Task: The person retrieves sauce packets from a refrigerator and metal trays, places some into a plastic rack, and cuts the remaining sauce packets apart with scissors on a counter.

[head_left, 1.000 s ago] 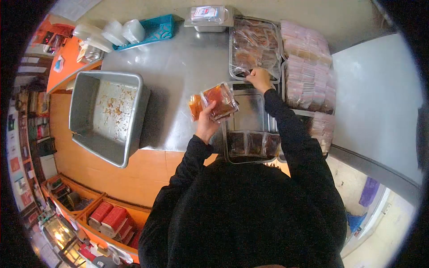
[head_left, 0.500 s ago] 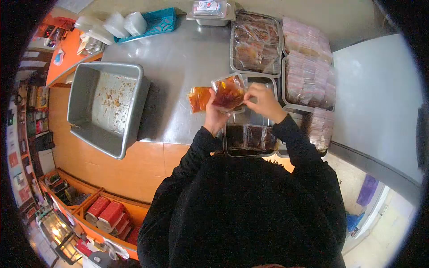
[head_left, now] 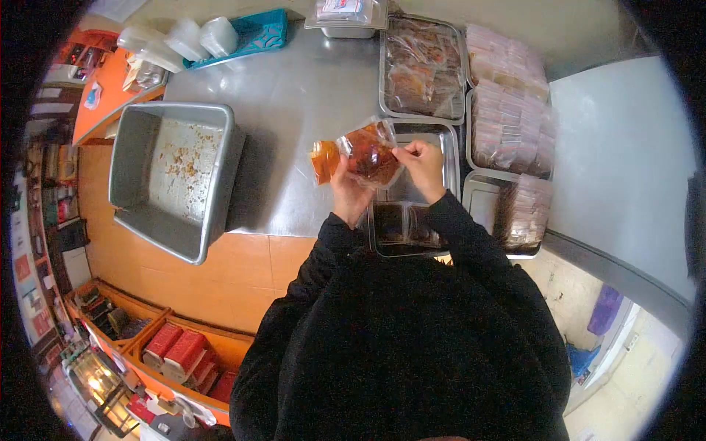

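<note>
A clear bag of dark reddish-brown food (head_left: pixel 370 153) is held up over the steel table. My left hand (head_left: pixel 350 192) grips its lower left side, with the thumb in front. My right hand (head_left: pixel 422 165) pinches the bag's right edge between thumb and fingers. Beside the held bag, to the left, lies a smaller orange packet (head_left: pixel 325 162). Behind my right hand is a metal tray (head_left: pixel 450 140). Nearer my body, a tray with dark packets (head_left: pixel 403 224) is partly covered by my right sleeve.
A grey plastic tub (head_left: pixel 228 147) with food bits stands left. Filled trays of bagged food (head_left: pixel 423 70) and stacked packets (head_left: pixel 511 128) stand right. At the back are a teal basket (head_left: pixel 257 37) and a lidded steel container (head_left: pixel 346 31).
The held bag has turned and shifted slightly left. My right hand has moved left and slightly nearer my body, uncovering part of a tray on the right.
</note>
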{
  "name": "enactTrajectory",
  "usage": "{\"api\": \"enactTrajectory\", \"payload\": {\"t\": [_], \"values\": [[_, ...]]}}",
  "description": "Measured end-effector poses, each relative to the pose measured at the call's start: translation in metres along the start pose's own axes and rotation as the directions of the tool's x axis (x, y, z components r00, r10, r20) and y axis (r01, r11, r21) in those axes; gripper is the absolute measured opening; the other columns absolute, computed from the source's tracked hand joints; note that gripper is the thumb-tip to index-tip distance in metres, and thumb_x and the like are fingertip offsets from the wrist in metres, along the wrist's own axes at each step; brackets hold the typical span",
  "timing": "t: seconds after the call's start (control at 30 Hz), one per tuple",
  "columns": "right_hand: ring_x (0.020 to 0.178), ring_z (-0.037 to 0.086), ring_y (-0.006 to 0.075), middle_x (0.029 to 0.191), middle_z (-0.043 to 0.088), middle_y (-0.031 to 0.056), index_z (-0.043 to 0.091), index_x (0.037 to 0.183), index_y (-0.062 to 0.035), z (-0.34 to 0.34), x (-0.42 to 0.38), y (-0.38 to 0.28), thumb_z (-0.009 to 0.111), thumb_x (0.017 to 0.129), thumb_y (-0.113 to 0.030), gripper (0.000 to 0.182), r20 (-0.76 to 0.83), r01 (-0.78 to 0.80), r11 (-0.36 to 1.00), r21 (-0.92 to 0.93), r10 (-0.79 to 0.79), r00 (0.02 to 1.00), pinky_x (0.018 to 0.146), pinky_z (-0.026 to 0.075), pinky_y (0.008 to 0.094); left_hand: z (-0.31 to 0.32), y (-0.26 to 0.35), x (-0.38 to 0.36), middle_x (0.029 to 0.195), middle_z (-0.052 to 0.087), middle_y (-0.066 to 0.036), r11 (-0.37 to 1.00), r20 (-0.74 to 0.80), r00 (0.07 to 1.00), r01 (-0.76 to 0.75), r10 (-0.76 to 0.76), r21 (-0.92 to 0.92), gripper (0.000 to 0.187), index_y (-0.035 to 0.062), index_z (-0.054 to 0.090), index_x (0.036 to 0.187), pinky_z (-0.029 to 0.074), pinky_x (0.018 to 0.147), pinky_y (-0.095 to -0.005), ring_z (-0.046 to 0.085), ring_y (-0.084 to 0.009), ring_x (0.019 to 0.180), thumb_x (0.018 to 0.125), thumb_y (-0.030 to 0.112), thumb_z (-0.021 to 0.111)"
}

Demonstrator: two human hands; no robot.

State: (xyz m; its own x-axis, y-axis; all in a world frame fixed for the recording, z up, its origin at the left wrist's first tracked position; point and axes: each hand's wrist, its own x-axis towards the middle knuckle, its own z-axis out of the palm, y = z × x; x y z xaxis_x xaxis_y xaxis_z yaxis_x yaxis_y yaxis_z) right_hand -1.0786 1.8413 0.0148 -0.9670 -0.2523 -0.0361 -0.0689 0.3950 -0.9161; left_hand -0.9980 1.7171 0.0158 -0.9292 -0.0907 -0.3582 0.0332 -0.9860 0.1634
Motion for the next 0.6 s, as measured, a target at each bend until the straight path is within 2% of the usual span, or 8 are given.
{"api": "enactTrajectory", "payload": {"t": [0.17, 0.27, 0.37, 0.4, 0.43, 0.53, 0.57, 0.6], "values": [[0.054, 0.048, 0.0053, 0.058, 0.055, 0.0011, 0.055, 0.063, -0.0018, 0.005, 0.006, 0.001, 0.064, 0.071, -0.014, 0.017, 0.076, -0.072, 0.994, 0.079, 0.066, 0.995, 0.049, 0.037, 0.02, -0.004, 0.011, 0.001, 0.114, 0.046, -0.013, 0.987, 0.126, 0.991, -0.068, 0.05, 0.142, 0.051, 0.0039, 0.038, 0.117, 0.034, 0.091, -0.0454, 0.044, -0.03, 0.106, 0.074, 0.028, 0.054], [0.049, 0.05, 0.0086, 0.057, 0.056, 0.0031, 0.056, 0.073, -0.001, 0.0, 0.021, 0.003, 0.062, 0.073, -0.02, 0.02, 0.313, -0.213, 0.922, 0.324, 0.108, 0.943, 0.046, 0.04, 0.0244, -0.019, 0.014, 0.007, 0.11, 0.049, -0.013, 0.972, 0.075, 0.995, -0.083, 0.068, 0.219, 0.043, 0.0037, 0.042, 0.114, 0.037, 0.089, -0.0435, 0.048, -0.0292, 0.102, 0.075, 0.02, 0.053], [0.059, 0.055, 0.0148, 0.066, 0.057, 0.0062, 0.055, 0.077, -0.0017, -0.008, 0.056, 0.026, 0.054, 0.077, -0.018, 0.016, 0.14, -0.179, 0.972, 0.153, 0.158, 0.977, 0.057, 0.043, 0.0301, -0.018, 0.022, 0.009, 0.108, 0.051, -0.011, 0.964, -0.082, 0.994, -0.055, 0.079, 0.261, 0.037, 0.0039, 0.044, 0.111, 0.039, 0.088, -0.0409, 0.05, -0.0271, 0.099, 0.076, 0.015, 0.052], [0.069, 0.055, 0.0197, 0.074, 0.057, 0.0089, 0.056, 0.076, -0.0018, -0.007, 0.071, 0.051, 0.051, 0.078, -0.017, 0.016, 0.061, 0.091, 0.967, -0.237, -0.079, 0.995, 0.065, 0.042, 0.0336, -0.015, 0.025, 0.008, 0.107, 0.052, -0.01, 0.964, -0.137, 0.987, -0.041, 0.079, 0.262, 0.035, 0.004, 0.045, 0.11, 0.04, 0.087, -0.0397, 0.051, -0.0259, 0.097, 0.077, 0.014, 0.052], [0.078, 0.055, 0.0245, 0.081, 0.057, 0.0116, 0.056, 0.075, -0.0018, -0.005, 0.082, 0.068, 0.048, 0.078, -0.017, 0.017, 0.081, 0.307, 0.742, -0.596, -0.325, 0.942, 0.073, 0.04, 0.0371, -0.016, 0.027, 0.009, 0.107, 0.052, -0.008, 0.96, -0.109, 0.992, -0.024, 0.056, 0.278, 0.035, 0.0052, 0.045, 0.11, 0.041, 0.085, -0.0379, 0.052, -0.0239, 0.097, 0.079, 0.021, 0.052], [0.094, 0.047, 0.0311, 0.09, 0.055, 0.0149, 0.057, 0.078, 0.0001, 0.006, 0.098, 0.08, 0.047, 0.076, -0.015, 0.018, 0.049, 0.207, 0.636, -0.743, -0.257, 0.965, 0.084, 0.033, 0.0414, -0.026, 0.037, 0.013, 0.106, 0.052, -0.007, 0.954, -0.048, 0.999, -0.011, 0.027, 0.3, 0.036, 0.0068, 0.045, 0.111, 0.043, 0.082, -0.0387, 0.053, -0.0233, 0.095, 0.08, 0.025, 0.05], [0.104, 0.042, 0.0332, 0.103, 0.05, 0.0193, 0.053, 0.095, 0.0036, 0.008, 0.101, 0.078, 0.046, 0.077, -0.019, 0.03, 0.086, 0.203, 0.562, -0.802, -0.228, 0.97, 0.088, 0.031, 0.0407, -0.022, 0.035, 0.013, 0.106, 0.052, -0.007, 0.95, -0.045, 0.994, -0.078, 0.096, 0.302, 0.037, 0.0088, 0.043, 0.113, 0.045, 0.079, -0.0391, 0.054, -0.023, 0.093, 0.081, 0.028, 0.049], [0.104, 0.042, 0.0332, 0.103, 0.05, 0.0193, 0.053, 0.095, 0.0036, 0.013, 0.101, 0.076, 0.046, 0.077, -0.019, 0.03, 0.083, 0.203, 0.561, -0.803, -0.232, 0.969, 0.088, 0.031, 0.0407, -0.018, 0.036, 0.01, 0.106, 0.052, -0.007, 0.95, -0.039, 0.995, -0.079, 0.096, 0.302, 0.037, 0.0088, 0.043, 0.113, 0.045, 0.079, -0.0391, 0.054, -0.023, 0.093, 0.081, 0.028, 0.049]]}}
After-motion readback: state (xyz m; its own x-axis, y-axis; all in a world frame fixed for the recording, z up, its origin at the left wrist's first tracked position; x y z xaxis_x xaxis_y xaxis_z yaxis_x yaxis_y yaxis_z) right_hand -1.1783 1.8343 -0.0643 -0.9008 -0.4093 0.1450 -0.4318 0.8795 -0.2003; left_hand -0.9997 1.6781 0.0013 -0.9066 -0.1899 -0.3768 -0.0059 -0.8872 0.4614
